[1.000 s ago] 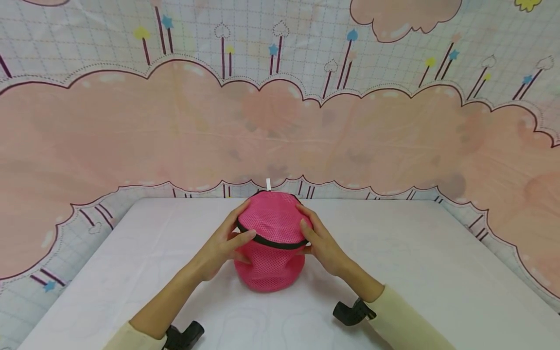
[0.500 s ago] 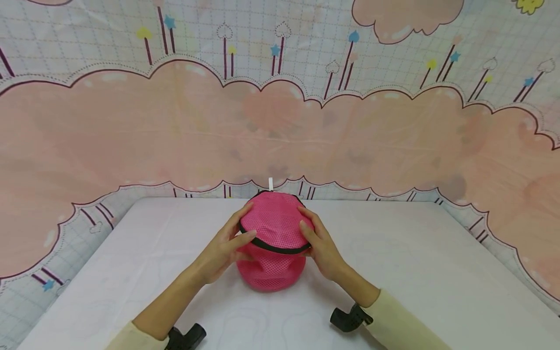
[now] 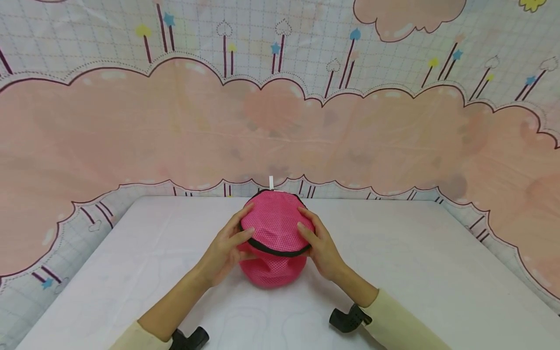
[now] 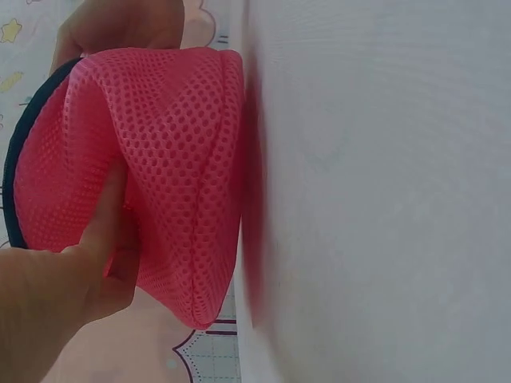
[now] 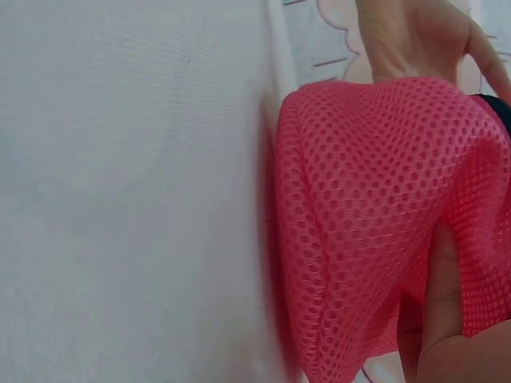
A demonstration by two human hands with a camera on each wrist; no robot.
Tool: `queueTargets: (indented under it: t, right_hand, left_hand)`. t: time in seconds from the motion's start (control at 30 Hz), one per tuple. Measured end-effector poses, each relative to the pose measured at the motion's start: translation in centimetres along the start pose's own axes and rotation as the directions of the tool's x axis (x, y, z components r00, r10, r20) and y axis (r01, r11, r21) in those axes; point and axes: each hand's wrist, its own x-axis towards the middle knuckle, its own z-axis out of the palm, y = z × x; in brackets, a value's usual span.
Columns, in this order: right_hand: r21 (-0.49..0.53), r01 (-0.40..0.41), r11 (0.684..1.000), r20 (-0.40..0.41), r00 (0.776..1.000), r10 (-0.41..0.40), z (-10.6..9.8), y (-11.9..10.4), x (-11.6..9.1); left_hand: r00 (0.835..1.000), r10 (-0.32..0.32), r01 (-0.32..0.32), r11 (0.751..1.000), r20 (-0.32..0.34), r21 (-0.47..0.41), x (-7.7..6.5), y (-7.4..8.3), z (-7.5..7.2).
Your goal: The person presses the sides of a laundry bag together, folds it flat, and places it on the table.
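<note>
A pink mesh bag [image 3: 280,221] with black trim round its top stands on the white table, seen in the middle of the head view. On its left side my left hand [image 3: 225,253] grips the upper part, thumb over the black trim. My right hand [image 3: 321,245] holds the opposite side, its thumb on the pink top. The left wrist view shows the bag's lower side [image 4: 176,144] creased inward where fingers press into the mesh. Similar folds show in the right wrist view, with fingertips [image 5: 443,271] pushed against the fabric [image 5: 359,183]. A white tag [image 3: 271,182] sticks up behind the bag.
The white table [image 3: 393,253] spreads out on both sides of the bag. Behind it hangs a backdrop cloth [image 3: 175,131] printed with peach clouds and candles. Black wrist cameras [image 3: 350,318] sit at both cream sleeves.
Both hands have stayed on the bag. Its top has tilted slightly toward the person, the front trim sitting a little lower, and the bag has shifted slightly right.
</note>
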Motion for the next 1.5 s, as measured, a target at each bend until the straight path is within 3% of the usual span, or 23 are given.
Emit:
queueTargets:
  t: [0.37, 0.63, 0.77, 0.97, 1.5]
  right_hand:
    - [0.034, 0.022, 0.999, -0.016, 1.0, -0.022, 0.17, 0.32, -0.06]
    - [0.032, 0.037, 0.999, -0.017, 0.999, -0.037, 0.26, 0.47, -0.12]
    - [0.029, 0.043, 0.999, -0.011, 0.999, -0.043, 0.27, 0.49, -0.15]
    - [0.026, 0.038, 0.999, -0.009, 0.999, -0.038, 0.29, 0.48, -0.17]
    - [0.027, 0.024, 0.999, -0.006, 1.0, -0.024, 0.27, 0.59, -0.27]
  left_hand:
    - [1.0, -0.013, 0.013, 1.0, 0.01, -0.003, -0.01, -0.12, 0.04]
    - [0.997, -0.08, 0.08, 0.996, -0.005, 0.03, -0.02, -0.16, -0.28]
    - [0.994, -0.11, 0.11, 0.993, 0.012, -0.047, -0.01, -0.15, -0.17]
    - [0.997, -0.068, 0.073, 0.988, 0.039, -0.138, 0.04, -0.25, 0.11]
    - [1.0, -0.005, 0.007, 0.995, 0.02, -0.103, -0.1, -0.79, 0.42]
